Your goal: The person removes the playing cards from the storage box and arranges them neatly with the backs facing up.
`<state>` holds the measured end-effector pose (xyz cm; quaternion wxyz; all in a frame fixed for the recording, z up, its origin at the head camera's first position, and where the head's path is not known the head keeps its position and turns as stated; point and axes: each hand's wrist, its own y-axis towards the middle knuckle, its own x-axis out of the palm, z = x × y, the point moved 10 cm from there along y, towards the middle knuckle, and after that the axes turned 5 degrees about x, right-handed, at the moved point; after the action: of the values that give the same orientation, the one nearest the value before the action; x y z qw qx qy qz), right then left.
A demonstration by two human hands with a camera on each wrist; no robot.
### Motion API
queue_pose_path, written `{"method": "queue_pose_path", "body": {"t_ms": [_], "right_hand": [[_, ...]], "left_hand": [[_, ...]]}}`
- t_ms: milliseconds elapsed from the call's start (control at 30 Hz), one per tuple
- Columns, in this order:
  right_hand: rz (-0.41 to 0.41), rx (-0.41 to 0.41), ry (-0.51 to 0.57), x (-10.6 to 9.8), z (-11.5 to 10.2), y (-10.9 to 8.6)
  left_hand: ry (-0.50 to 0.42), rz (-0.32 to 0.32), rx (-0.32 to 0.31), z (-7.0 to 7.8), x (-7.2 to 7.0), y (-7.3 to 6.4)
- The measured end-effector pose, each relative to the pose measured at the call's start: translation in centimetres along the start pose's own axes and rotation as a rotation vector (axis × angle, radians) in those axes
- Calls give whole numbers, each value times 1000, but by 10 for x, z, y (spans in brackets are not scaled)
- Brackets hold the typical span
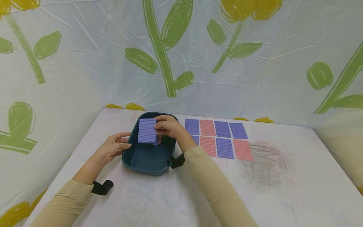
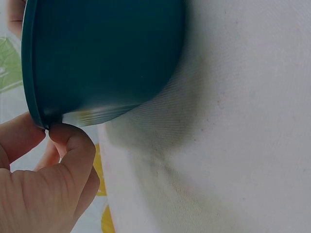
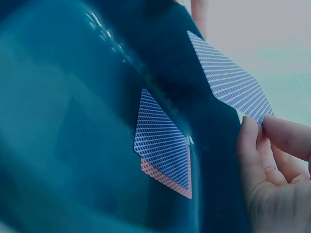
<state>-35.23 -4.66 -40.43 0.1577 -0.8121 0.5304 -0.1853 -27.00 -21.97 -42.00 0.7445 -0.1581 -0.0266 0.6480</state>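
My right hand pinches a blue-backed playing card by its edge, holding it over the dark teal basin. In the right wrist view that card hangs above the basin's inside, between the thumb and fingers of the right hand. On the basin floor lie a blue-backed card and, partly under it, a red-backed card. My left hand is at the basin's left side; in the left wrist view the left hand pinches the basin's rim between thumb and finger.
Right of the basin, several blue-backed cards and red-backed cards lie face down in two rows on the white-covered table. One is partly hidden by my right arm. A flower-printed sheet hangs behind the table. A dark smudge marks the cloth.
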Motion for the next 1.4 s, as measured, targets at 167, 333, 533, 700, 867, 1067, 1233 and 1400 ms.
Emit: {"method": "queue_pose_path", "body": {"t_ms": [167, 333, 533, 700, 867, 1067, 1233, 1400], "right_hand": [[-7, -1, 31, -3, -3, -6], [-18, -12, 76, -7, -6, -13], [-15, -15, 78, -16, -7, -22], [-21, -21, 57, -24, -6, -30], [-22, -12, 67, -30, -4, -38], [-22, -11, 61, -38, 0, -48], [-42, -18, 84, -43, 4, -55], [-48, -4, 100, -49, 9, -64]], "left_hand": [[11, 5, -9, -1, 1, -1], [11, 7, -7, -1, 2, -1], [11, 6, -3, -2, 1, 0], [14, 12, -9, -2, 1, 0], [13, 11, -10, -2, 1, -2], [19, 11, -5, -3, 1, -2], [19, 18, -6, -3, -1, -1], [15, 16, -6, -2, 1, -1]]}}
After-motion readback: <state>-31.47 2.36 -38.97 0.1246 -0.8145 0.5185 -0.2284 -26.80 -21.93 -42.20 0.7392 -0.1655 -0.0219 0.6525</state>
